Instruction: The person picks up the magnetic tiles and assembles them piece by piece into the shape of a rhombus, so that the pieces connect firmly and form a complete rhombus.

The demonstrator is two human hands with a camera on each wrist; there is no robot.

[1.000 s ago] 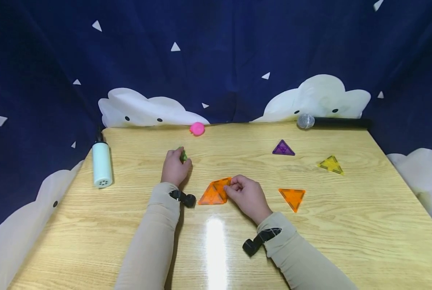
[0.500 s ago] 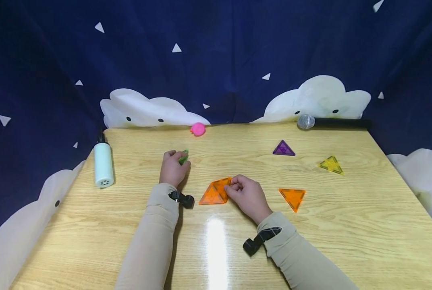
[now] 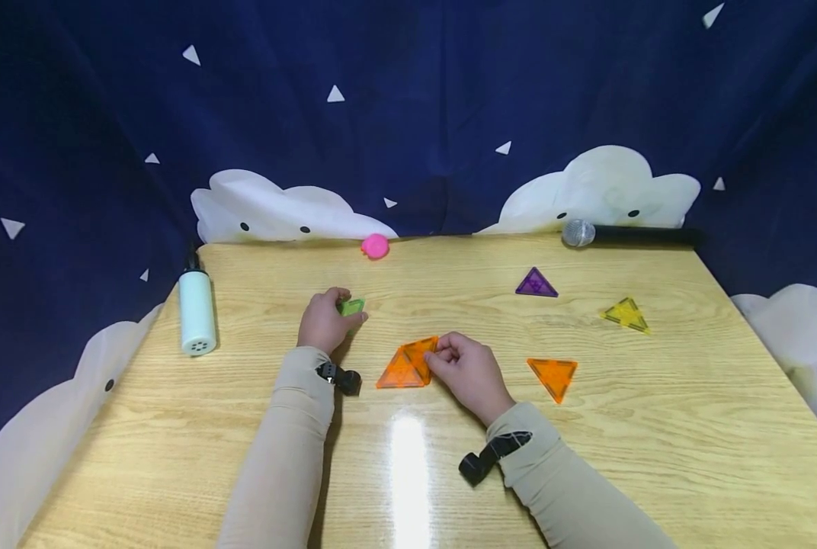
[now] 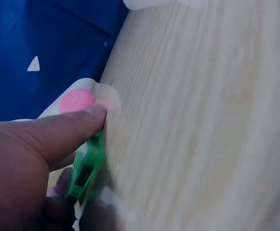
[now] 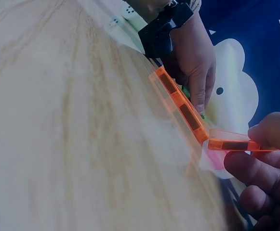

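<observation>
My left hand [image 3: 323, 324] holds a small green translucent magnetic tile [image 3: 351, 307] between thumb and fingers, left of and beyond the orange pieces. In the left wrist view the green tile [image 4: 87, 168] shows edge-on beneath the thumb. With thumb and fingertips, my right hand [image 3: 472, 371] pinches an orange triangular magnetic tile [image 3: 418, 354]. Its edge meets a second orange triangular tile [image 3: 400, 372]. Seen from the right wrist, the pinched tile [image 5: 231, 144] stands at an angle to the other orange tile [image 5: 182, 105]; part of it is hidden by fingers.
To the right lie a loose orange triangle [image 3: 553, 377], a yellow triangle [image 3: 626, 314] and a purple triangle [image 3: 536, 284]. A microphone [image 3: 638, 235] and a round pink object [image 3: 376, 246] are at the back edge. A mint-green cylinder [image 3: 197, 313] with a black tip lies at the left.
The green tile, largely covered by the fingers a second ago, has been turned and brought slightly nearer, and more of it shows. My right hand and the orange tiles stay in place.
</observation>
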